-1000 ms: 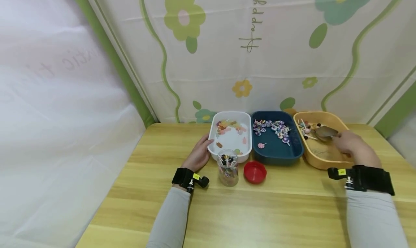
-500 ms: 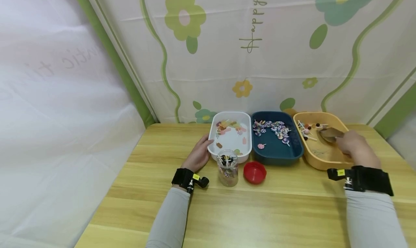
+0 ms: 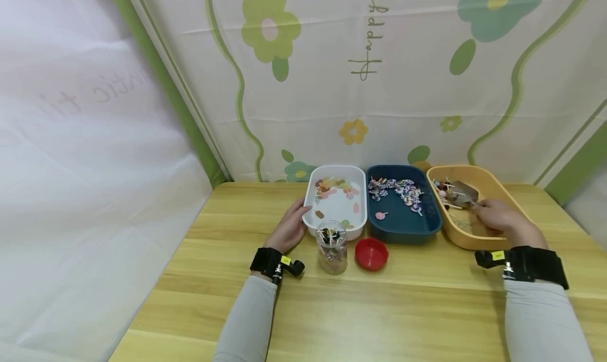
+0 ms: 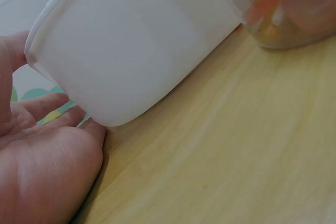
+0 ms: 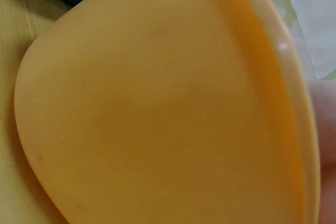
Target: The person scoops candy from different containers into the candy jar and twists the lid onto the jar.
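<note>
My right hand (image 3: pixel 502 218) grips the handle of a metal scoop (image 3: pixel 466 192) inside the yellow bin (image 3: pixel 474 243). The scoop's blade lies against several lollipops (image 3: pixel 442 193) at the bin's left side. In the right wrist view, the yellow bin's outer wall (image 5: pixel 147 103) hides the scoop and most of the hand. My left hand (image 3: pixel 288 229) holds the white bin (image 3: pixel 339 206) at its left side. The left wrist view has the thumb at the bin's rim and the other fingers low along its wall (image 4: pixel 131 51). Translucent coloured candies (image 3: pixel 327 185) lie in the white bin.
Before the white bin stands an uncapped clear jar (image 3: pixel 333 262) with candies and lollipops in it. A red lid (image 3: pixel 372 254) lies to its right. The dark blue bin (image 3: pixel 405 234), with swirled lollipops (image 3: pixel 409 193), sits between the other bins. A patterned cloth (image 3: pixel 313 93) hangs behind the table.
My right hand first shifts slightly right with the scoop, then moves left, bringing the blade to the lollipops at the yellow bin's left side. The left hand stays on the white bin.
</note>
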Available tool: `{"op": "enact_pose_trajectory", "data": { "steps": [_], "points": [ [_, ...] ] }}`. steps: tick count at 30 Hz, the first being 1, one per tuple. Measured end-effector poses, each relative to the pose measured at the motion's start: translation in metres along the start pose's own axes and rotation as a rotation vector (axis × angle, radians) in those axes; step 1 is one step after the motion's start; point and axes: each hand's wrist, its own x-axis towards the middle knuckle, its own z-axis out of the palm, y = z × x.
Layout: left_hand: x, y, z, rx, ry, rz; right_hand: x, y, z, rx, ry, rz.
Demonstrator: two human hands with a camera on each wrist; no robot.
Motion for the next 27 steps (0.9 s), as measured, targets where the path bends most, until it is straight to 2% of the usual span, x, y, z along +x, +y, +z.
{"op": "enact_pose_trajectory", "data": {
  "steps": [8, 13, 20, 27],
  "points": [
    [-0.001, 0.000, -0.001, 0.000, -0.004, -0.005, -0.002, 0.004, -0.005, 0.168, -0.072, 0.018],
    [-0.001, 0.001, 0.000, 0.001, -0.014, 0.000, -0.014, 0.002, -0.017, 0.164, -0.060, -0.002],
    [-0.002, 0.001, 0.000, 0.001, -0.013, 0.002, -0.045, -0.013, -0.041, 0.149, 0.054, -0.080],
    [0.000, 0.000, 0.000, -0.002, -0.009, -0.003, -0.081, -0.052, -0.049, -0.008, 0.228, -0.157]
  ]
}}
